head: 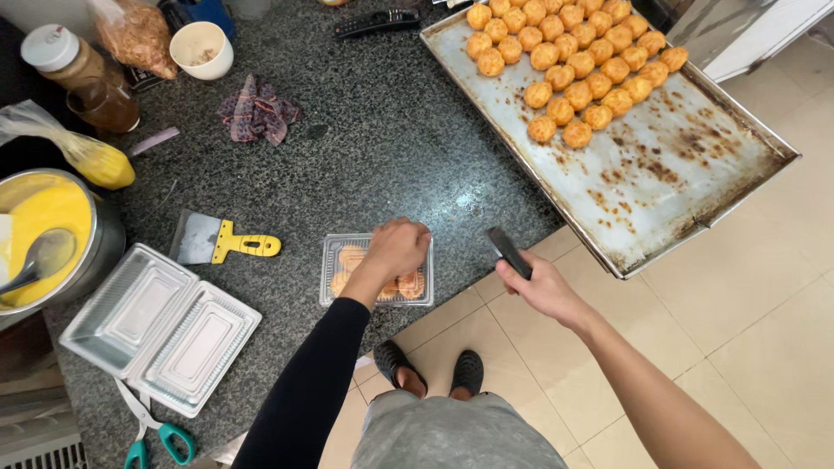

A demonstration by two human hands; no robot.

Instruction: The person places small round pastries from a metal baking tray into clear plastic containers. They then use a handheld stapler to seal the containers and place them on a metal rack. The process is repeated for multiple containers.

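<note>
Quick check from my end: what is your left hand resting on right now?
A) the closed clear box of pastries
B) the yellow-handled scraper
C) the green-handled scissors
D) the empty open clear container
A: the left hand presses on the clear box of pastries; the scraper, the empty container and the scissors lie apart from it.

your left hand [398, 247] is curled into a loose fist, knuckles up, pressing down with the fingers tucked under. its arm runs up from the lower middle in a black sleeve that ends at the wrist, elbow slightly bent. your right hand [543, 287] sits lower and to the right, off the bench edge, its grip closed around a dark flat tool [508, 252] that points up and left. the right forearm is bare and stretches back toward the lower right corner.
</note>
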